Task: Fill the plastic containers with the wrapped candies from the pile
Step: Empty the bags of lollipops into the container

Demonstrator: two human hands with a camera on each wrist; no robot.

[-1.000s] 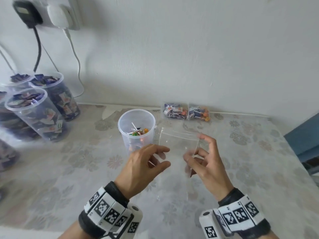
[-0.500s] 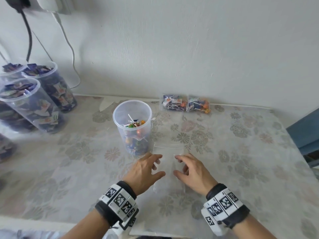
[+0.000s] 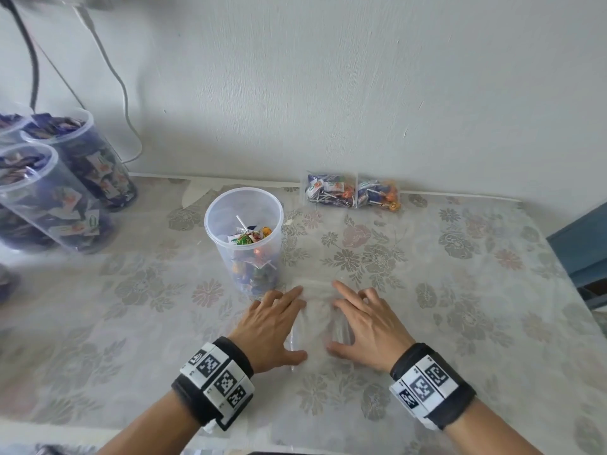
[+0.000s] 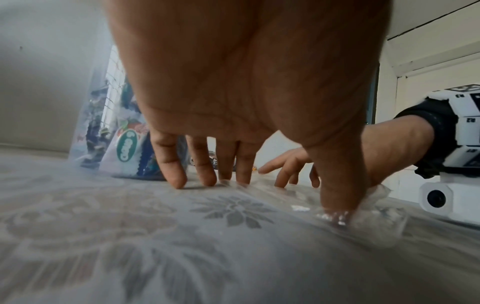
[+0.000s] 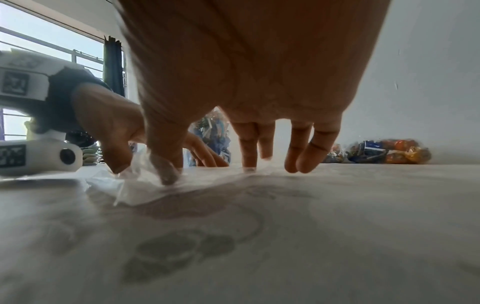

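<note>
Candies (image 3: 251,239) part-fill 1 open container (image 3: 243,236), 2 bagged packs (image 3: 353,192) remain by the wall, while left hand (image 3: 274,326) and right hand (image 3: 369,323), grip released, flatten an empty bag (image 3: 318,318) on the counter (image 3: 460,290).

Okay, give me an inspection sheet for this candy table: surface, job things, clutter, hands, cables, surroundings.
Surface: table under a floral cloth with clear cover.
Job's things: open clear plastic container, partly filled with wrapped lollipops; filled clear containers of blue-wrapped candies at far left; two clear packets of lollipops by the wall.
Clutter: empty clear plastic bag, flat on the table.
Hands: left hand and right hand press the bag down, fingers spread, one on each side.
Cables: black cable and white cable hang down the wall, upper left.
Surroundings: white wall; blue furniture edge at right.
</note>
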